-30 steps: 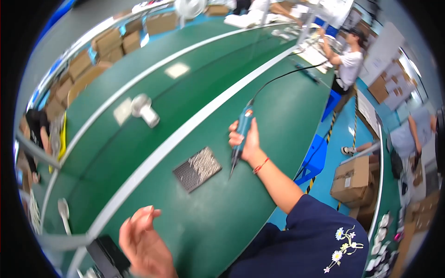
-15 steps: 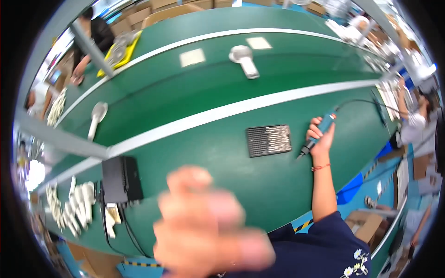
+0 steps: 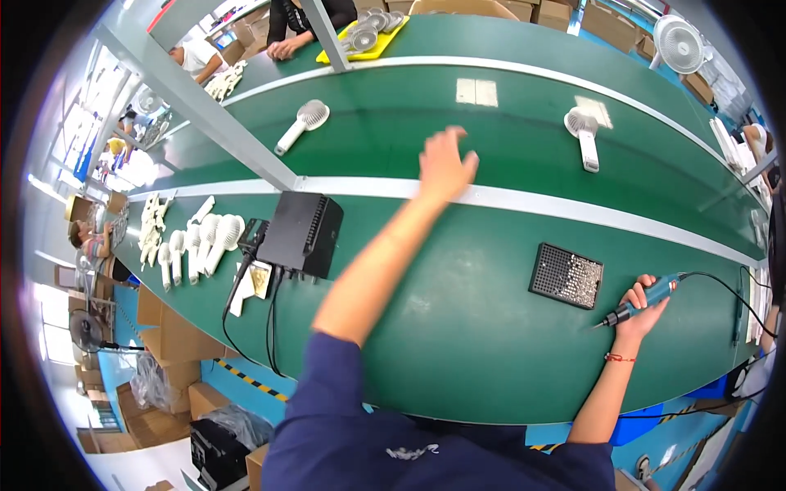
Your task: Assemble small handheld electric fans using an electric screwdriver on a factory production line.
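My left hand [image 3: 446,166] reaches out past the white rail [image 3: 532,202], over the green belt beyond it. Its fingers are apart and hold nothing. In my right hand [image 3: 643,315] is a teal electric screwdriver [image 3: 660,289], its bit pointing left above the table; a cable runs from its back end. Just left of it lies a black screw tray [image 3: 544,267] with rows of holes, partly filled with small screws. Two white handheld fans are on the belt: one fan [image 3: 304,124] left of my left hand, another fan [image 3: 585,137] to its right.
A black box-shaped unit [image 3: 301,233] with cables stands at the left of the green table [image 3: 442,327]. Several white handheld fans [image 3: 214,244] lie beyond it. A grey post [image 3: 192,102] rises at the left. Across the belt, a person sits near a yellow tray [image 3: 383,45].
My left hand has moved from close in front of me out over the belt. The view has shifted left. My right hand still grips the screwdriver.
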`<state>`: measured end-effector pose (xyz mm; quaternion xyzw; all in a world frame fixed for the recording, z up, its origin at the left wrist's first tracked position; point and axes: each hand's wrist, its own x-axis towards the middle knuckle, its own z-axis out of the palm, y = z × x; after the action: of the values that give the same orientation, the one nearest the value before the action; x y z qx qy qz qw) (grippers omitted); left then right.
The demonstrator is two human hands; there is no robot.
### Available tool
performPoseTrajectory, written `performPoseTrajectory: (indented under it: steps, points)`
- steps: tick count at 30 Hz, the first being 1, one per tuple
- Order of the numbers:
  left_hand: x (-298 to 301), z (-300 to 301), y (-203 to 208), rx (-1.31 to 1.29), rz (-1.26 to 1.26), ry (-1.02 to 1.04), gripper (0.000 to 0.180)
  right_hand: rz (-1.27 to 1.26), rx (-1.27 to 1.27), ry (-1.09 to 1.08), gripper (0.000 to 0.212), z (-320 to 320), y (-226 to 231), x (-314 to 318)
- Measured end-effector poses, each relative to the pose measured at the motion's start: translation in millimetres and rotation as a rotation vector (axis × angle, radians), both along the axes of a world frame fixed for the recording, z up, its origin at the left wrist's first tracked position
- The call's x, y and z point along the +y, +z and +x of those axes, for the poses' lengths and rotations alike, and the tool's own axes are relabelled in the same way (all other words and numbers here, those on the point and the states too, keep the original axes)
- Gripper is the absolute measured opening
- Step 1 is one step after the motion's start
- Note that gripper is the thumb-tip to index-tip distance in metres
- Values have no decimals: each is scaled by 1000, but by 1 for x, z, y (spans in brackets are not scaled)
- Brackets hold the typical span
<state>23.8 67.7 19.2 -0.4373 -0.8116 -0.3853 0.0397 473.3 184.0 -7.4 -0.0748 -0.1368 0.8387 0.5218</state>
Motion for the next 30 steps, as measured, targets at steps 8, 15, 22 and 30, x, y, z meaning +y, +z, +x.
performPoseTrajectory:
  steps: [8, 15, 22, 30]
  points:
    - [-48, -250, 45, -93, -789, 683, 62, -7, 8, -21, 43, -1, -3, 5]
    - [-122, -329, 5, -167, -833, 856, 73, -6, 23, -18, 39, -2, -3, 1]
    - [-87, -249, 56, -229, -724, 473, 73, 11, 0, -28, 39, 3, 2, -3]
    - [-87, -73, 98, 222, -671, 117, 41, 31, 5, 38, 42, 2, 0, 4]
